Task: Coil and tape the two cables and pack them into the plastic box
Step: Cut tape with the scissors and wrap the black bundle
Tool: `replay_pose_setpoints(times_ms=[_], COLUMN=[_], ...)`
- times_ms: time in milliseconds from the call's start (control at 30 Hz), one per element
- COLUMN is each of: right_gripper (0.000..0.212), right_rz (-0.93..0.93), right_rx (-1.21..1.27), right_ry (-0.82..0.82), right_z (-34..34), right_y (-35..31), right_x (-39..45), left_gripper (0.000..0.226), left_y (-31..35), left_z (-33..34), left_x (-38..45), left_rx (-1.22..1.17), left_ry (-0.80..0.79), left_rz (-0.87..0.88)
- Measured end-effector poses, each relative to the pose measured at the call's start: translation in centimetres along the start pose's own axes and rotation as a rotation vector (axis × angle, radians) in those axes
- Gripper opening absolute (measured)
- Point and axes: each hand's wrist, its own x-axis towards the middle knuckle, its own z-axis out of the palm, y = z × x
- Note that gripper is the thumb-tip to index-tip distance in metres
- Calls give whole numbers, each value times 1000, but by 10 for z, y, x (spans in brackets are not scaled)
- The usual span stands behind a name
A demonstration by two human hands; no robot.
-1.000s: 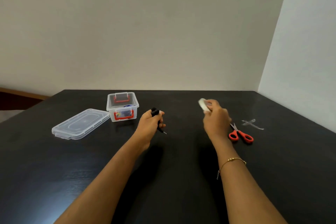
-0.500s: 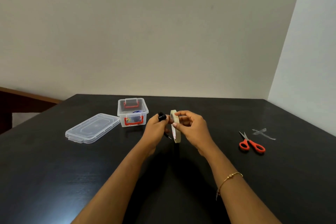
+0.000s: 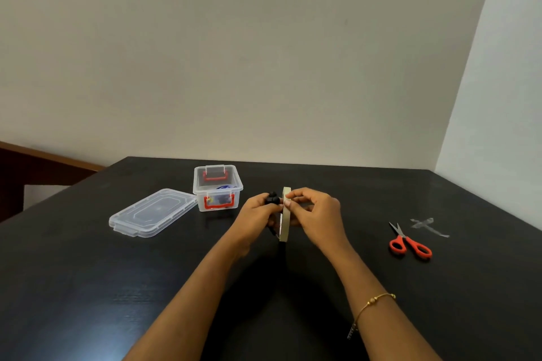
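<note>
Left hand [image 3: 258, 211] clenched on small black coiled cable [image 3: 272, 199], right hand [image 3: 315, 212] pinching upright beige tape roll [image 3: 285, 214] just right of that grip, above bench [image 3: 88, 287]; advisable: keep coil tight, free tape end first; clear plastic box [image 3: 217, 187] far-left.

Desk [image 3: 88, 287]: black, matte, set into a room corner. Scissors [image 3: 410, 244]: red handles, blades closed, lying flat at right, tips pointing away. Tape scraps [image 3: 427, 226]: clear, crossed strips stuck on the desk just beyond the scissors. Walls: plain, pale. Wooden ledge [image 3: 44, 155]: brown, far left.
</note>
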Motion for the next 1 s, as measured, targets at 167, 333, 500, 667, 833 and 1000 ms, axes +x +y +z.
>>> replay_pose_setpoints(times_ms=[167,333,500,667,833,1000], right_gripper=[15,13,17,14,10,8], right_rz=[-31,-65,-77,-44,122,165], right_rx=[-48,-167,-236,-296,-101,34], right_ry=[24,89,140,185,348,431], right_z=[0,-1,0,-12,-25,-33], right_y=[1,-1,-1,5,14,14], right_x=[1,2,3,6,13,15], left_gripper=[12,12,16,27,28,32], left_y=[0,1,3,1,1,-2], left_z=[1,6,2,-6,-10,-12], left_x=[0,-1,1,2,1,0], left_rx=[71,131,201,317,471,567], left_ry=[-28,22,8,-81,-214,-241], left_rz=[31,78,64,16,-2,-6])
